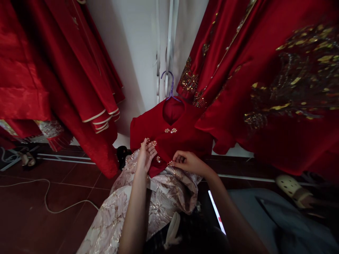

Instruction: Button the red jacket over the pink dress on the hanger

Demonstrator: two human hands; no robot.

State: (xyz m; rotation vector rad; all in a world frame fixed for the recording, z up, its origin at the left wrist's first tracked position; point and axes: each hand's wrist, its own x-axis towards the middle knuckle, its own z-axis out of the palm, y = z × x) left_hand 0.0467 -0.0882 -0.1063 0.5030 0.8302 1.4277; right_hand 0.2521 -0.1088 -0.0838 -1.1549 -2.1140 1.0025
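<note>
Your right grip (189,162) pinches a near clasp (170,163) on the red top (185,139); whether your left grip (146,156) clamps is unclear.

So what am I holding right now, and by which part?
Your right hand appears to pinch the red top by a low beaded clasp. Your left hand is at another clasp; whether it grips, I can't tell.

I can read no lettering, brand or number from here; the bright strip (216,211) low, right of centre, shows nothing legible.
</note>
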